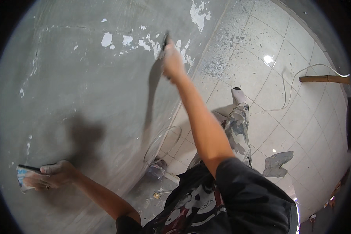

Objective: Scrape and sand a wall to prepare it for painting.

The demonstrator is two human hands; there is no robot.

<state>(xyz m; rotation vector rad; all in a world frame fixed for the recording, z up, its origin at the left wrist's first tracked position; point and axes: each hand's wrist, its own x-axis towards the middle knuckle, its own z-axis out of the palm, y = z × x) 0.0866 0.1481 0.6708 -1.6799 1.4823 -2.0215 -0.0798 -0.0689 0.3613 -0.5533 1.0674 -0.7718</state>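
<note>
At the upper middle, my right hand [173,62] is closed around a dark, narrow tool [167,40], apparently a scraper, held at the grey wall [117,82]. Motion blurs the hand, and its blade cannot be made out. White bare patches [156,45] show around the tool where the grey coat is gone. Far to the lower left, my left hand [52,175] grips a flat block [22,178] with a dark edge and a blue-and-white side. Fingers cover much of the block, and whether it touches the wall I cannot tell.
Grey flakes [218,50] lie on the tiled floor [269,89] along the wall's foot. A bucket [157,168] with a wire handle stands beside the wall, left of my legs. On the right are a crumpled grey piece [277,163], a pale cable [286,101] and a bamboo pole [324,79].
</note>
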